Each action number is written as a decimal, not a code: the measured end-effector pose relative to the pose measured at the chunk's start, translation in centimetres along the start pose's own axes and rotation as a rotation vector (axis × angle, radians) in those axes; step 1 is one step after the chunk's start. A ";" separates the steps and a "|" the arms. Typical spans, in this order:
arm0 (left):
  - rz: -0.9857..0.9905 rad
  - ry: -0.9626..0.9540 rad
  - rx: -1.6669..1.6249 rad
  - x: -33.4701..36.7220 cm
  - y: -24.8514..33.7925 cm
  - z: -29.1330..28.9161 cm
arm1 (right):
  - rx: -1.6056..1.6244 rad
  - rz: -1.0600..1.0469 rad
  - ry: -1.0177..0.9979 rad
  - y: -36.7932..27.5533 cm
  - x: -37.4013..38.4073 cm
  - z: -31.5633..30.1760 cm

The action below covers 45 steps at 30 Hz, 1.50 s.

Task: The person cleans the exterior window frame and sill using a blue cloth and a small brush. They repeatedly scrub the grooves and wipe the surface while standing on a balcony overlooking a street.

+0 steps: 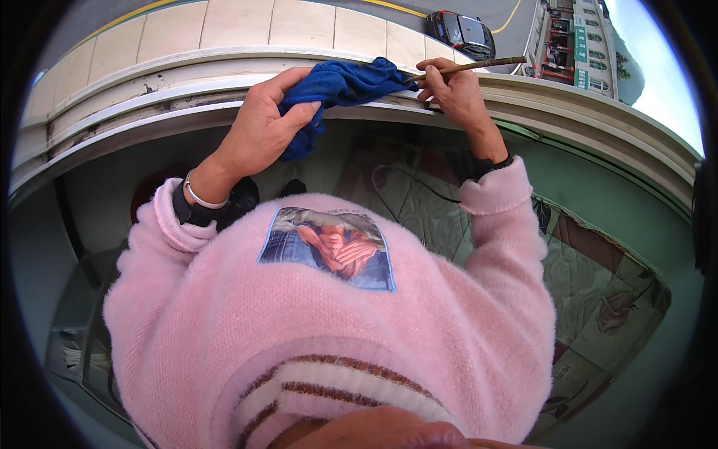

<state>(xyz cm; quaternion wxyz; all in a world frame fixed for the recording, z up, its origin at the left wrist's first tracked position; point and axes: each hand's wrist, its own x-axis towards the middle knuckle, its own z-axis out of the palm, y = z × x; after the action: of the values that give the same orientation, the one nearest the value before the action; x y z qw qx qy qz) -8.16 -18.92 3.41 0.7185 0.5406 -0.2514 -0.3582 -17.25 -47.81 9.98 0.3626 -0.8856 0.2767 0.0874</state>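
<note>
My left hand [263, 123] grips a bunched dark blue cloth [345, 84] between thumb and fingers. Part of the cloth hangs down below that hand, over the inner edge of a pale window frame [179, 99]. In my right hand [460, 99] is a thin brown stick [490, 63], pinched between thumb and fingers. Its far end points out to the right, while its other end meets the right end of the cloth. Whether the cloth wraps around the stick's tip cannot be made out. Both hands are over the frame's tracks.
Beyond the frame runs a pale tiled ledge [299, 26], with a street and a dark car [464, 34] below. Dark marks show along the tracks at left. Inside, a floral-patterned cover [609, 280] lies below my right arm, and a dark cable [407, 173] loops nearby.
</note>
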 end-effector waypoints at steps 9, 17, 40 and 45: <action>-0.076 0.076 -0.176 -0.7 0.6 0.5 | 0.435 -0.115 -0.093 0.4 0.7 2.2; -0.109 -0.007 0.000 -2.5 2.0 0.2 | 0.672 -0.136 -0.083 -2.3 0.5 8.2; 0.311 0.758 -0.043 -12.2 2.7 -10.8 | 0.542 -0.563 -0.535 -18.1 2.9 15.2; 0.385 0.867 -0.058 -12.7 1.4 -12.4 | 0.677 -0.548 -0.426 -17.7 3.4 14.3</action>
<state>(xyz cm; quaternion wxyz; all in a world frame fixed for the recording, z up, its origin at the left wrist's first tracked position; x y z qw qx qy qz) -6.32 -1.32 1.50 0.8254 0.5634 -0.0139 0.0335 -3.95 -29.05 9.02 0.6887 -0.7205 -0.0344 0.0730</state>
